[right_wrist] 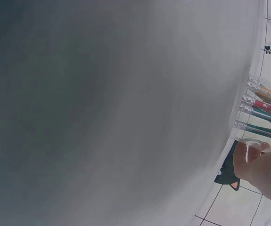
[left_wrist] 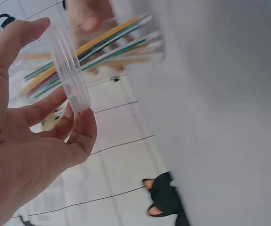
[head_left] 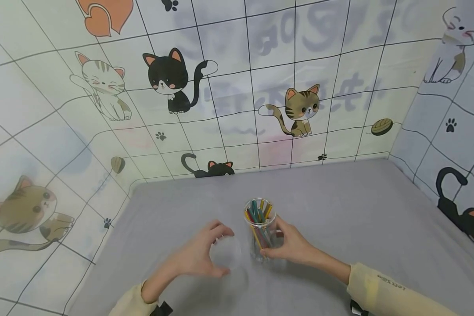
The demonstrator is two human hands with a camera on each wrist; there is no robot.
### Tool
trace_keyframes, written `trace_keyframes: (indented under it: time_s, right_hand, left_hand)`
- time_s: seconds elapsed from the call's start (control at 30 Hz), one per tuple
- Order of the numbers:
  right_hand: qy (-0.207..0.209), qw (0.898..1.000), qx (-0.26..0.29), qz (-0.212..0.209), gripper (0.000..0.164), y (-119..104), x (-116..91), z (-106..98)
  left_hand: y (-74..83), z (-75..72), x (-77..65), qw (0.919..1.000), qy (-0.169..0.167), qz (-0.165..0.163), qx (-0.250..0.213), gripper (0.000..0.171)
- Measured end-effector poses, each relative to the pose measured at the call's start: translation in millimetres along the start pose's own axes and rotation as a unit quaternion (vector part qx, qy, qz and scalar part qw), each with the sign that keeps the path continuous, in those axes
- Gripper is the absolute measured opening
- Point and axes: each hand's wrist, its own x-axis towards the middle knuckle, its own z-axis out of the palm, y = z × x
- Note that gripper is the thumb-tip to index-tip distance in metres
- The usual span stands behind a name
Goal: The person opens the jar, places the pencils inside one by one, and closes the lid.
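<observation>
A clear jar stands upright on the grey cloth, with several pencils in yellow, green and red inside it. My right hand grips the jar's right side low down, thumb in front. To the left of the jar, my left hand pinches a round clear lid by its edges, thumb on one side and fingers on the other. The lid is held on edge, apart from the jar. In the right wrist view, the pencils show silver ends at the jar's bottom, and my right hand appears only in part.
A grey cloth covers the tabletop. White grid-patterned cloth walls printed with cartoon cats rise at the back, left and right of the table.
</observation>
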Motion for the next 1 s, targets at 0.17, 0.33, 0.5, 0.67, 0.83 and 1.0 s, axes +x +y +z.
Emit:
trace_keyframes:
  time_s: [0.17, 0.33, 0.5, 0.67, 0.83, 1.0]
  right_hand:
    - [0.003, 1.000, 0.002, 0.001, 0.067, 1.2, 0.0, 0.8]
    - [0.003, 1.000, 0.002, 0.001, 0.068, 2.4, -0.4, 1.8]
    - [0.005, 1.000, 0.002, -0.003, 0.066, 2.4, -0.5, 2.0]
    - [0.006, 1.000, 0.006, -0.001, 0.060, 2.8, -0.5, 2.8]
    - [0.005, 1.000, 0.010, 0.002, 0.057, 1.6, 0.0, 2.9]
    - [0.005, 1.000, 0.001, -0.010, 0.063, 0.3, -1.1, 0.0]
  left_hand:
    - [9.1, -18.3, 8.3, 0.9996, 0.023, 0.003, 0.013, 0.067]
    - [17.1, -29.8, 16.5, 0.9983, 0.045, 0.020, 0.031, 0.070]
    - [26.3, -40.7, 26.9, 0.9967, 0.068, 0.028, 0.037, 0.070]
    - [34.4, -49.6, 32.8, 0.9965, 0.075, 0.016, 0.033, 0.068]
    - [38.3, -56.1, 37.2, 0.9946, 0.089, 0.024, 0.048, 0.065]
    - [43.0, -55.2, 54.6, 0.9926, 0.093, 0.047, 0.062, 0.065]
